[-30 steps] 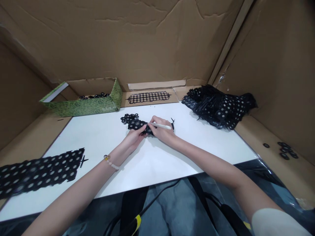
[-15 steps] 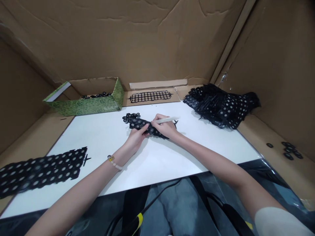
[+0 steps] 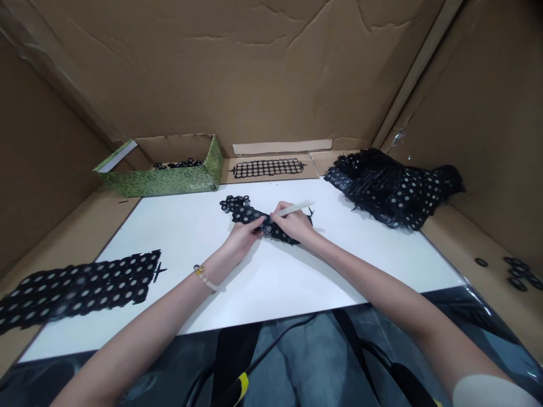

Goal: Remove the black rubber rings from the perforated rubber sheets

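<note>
Nearest us, on our left wrist, sits a beaded bracelet (image 3: 205,278) with a gold-coloured bead. Just beyond it, our left grip (image 3: 242,237) and right grip (image 3: 293,223) nearly meet near the middle of the white bench (image 3: 190,305). The left grip is clenched on a perforated black strip (image 3: 254,217), while the right grip is clenched around a white stylus (image 3: 297,208), its pale shaft slanting toward 2 o'clock, with its fingers also against the strip.

The strip runs diagonally over the bench between our grips. It is a limp lattice of round holes, bunched into a cluster of rings at its 10 o'clock end, with a small black cross-shaped tab (image 3: 311,212) at the other.

At 10 o'clock, beyond the bench edge, an open green patterned box (image 3: 169,182) holds scattered black rings (image 3: 180,164) on its floor. A longer perforated sheet (image 3: 80,291) lies flat at 8 o'clock. A crumpled heap of perforated sheets (image 3: 392,192) sits between 2 and 3 o'clock. Farther off, at 12 o'clock, a flat sheet (image 3: 268,168) rests on cardboard (image 3: 271,148), and loose black rings (image 3: 517,273) lie on a cardboard ledge at 4 o'clock.
</note>
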A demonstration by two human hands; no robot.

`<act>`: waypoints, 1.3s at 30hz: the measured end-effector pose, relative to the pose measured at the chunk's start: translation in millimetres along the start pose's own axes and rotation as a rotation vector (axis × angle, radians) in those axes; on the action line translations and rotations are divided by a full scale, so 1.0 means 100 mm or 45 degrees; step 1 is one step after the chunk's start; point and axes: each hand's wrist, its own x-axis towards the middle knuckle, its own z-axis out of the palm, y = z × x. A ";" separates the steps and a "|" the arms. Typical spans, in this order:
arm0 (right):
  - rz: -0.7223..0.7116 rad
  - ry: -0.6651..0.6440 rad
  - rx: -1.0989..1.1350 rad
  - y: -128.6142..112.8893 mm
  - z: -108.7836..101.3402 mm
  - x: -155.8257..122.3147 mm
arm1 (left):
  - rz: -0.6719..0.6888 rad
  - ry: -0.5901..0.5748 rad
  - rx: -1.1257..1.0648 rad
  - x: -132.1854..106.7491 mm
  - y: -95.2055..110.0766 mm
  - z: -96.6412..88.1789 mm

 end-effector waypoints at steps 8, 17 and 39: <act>-0.015 -0.025 -0.117 -0.04 0.03 -0.02 | -0.032 0.070 0.007 0.03 0.00 0.01; -0.198 -0.102 0.143 0.08 0.02 0.10 | -0.066 0.042 0.040 0.04 0.06 0.00; -0.333 0.010 0.164 -0.05 -0.02 -0.03 | 0.311 0.055 0.452 0.04 -0.01 -0.08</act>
